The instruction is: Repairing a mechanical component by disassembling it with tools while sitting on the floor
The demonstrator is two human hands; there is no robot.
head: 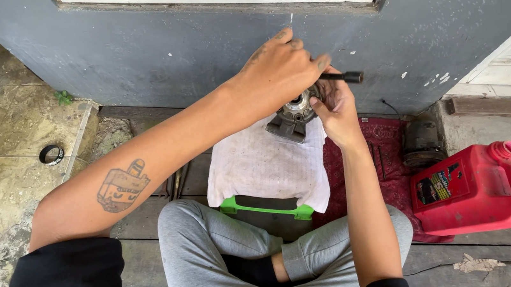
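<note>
Head view: both forearms reach forward from a cross-legged seat, meeting over the far edge of a stool (261, 209) draped with a white cloth (269, 164). The left hand (280, 69) arches down from above, fingers curled onto the top of a metal part (294, 113) that stands at that far edge. The right hand (336, 108) comes in from the right, fingers pinching the part's side and gripping a black tool (343, 77) that points right. A red jug (478, 188) lies well apart, right.
</note>
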